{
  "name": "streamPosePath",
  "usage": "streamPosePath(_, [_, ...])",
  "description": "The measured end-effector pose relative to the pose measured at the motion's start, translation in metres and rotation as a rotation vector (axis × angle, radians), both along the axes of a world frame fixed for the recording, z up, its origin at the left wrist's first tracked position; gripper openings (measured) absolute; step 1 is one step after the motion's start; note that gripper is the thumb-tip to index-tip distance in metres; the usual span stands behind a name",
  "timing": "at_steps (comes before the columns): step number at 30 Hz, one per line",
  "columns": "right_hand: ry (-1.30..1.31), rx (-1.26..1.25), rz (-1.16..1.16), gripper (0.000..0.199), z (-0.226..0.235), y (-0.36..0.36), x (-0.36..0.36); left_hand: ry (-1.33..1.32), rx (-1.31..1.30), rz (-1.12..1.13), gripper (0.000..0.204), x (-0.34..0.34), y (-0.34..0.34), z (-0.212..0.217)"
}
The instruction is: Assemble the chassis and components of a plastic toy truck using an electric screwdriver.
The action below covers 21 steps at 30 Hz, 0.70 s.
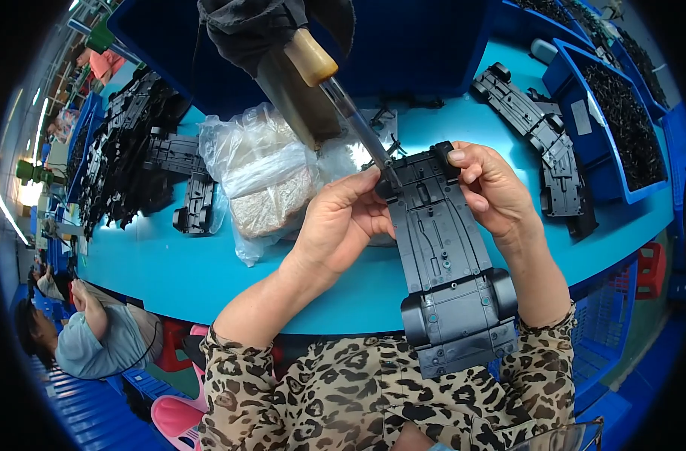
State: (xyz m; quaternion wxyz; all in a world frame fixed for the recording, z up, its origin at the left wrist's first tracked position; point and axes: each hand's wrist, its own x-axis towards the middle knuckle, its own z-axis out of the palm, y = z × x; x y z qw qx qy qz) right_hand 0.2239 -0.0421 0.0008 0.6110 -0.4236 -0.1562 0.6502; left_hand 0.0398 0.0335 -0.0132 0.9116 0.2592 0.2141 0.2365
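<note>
Underside up, a black plastic toy car chassis (442,248) slants over the near table edge, its near end above my lap. My left hand (341,218) pinches its far left corner. At the far right corner, the fingers of my right hand (487,179) close around a black wheel (444,159). A powered screwdriver (313,60) with a cloth-wrapped body and a long metal shaft reaches down from above. Its tip meets the chassis's far left corner, beside my left thumb; whether a screw sits there is too small to tell.
Behind my left hand lies a clear plastic bag (271,177) of small parts. More chassis are heaped at the left (129,150) and stacked at the right (538,131). A blue bin (576,83) holds black parts; a larger blue bin (426,45) stands behind. A co-worker (102,338) sits at the left.
</note>
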Motion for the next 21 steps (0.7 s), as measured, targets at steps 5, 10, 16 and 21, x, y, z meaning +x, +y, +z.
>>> streamPosePath(5, [0.010,-0.009,-0.012,0.014,0.0007,0.0008,0.0008,0.006,0.006,0.013,0.027,0.0019,-0.0005,0.0023])
streamPosePath(10, [0.018,-0.005,-0.029,0.012,0.0025,0.0020,-0.0002,-0.024,0.003,0.006,0.027,0.0001,0.0012,0.0015])
streamPosePath(16, [0.044,-0.019,-0.051,0.011,0.0027,0.0016,-0.0009,-0.020,-0.001,0.009,0.027,0.0010,-0.0007,0.0040])
streamPosePath(21, [0.058,-0.005,-0.068,0.010,0.0021,0.0002,-0.0021,-0.014,0.001,0.002,0.027,0.0007,-0.0011,0.0022])
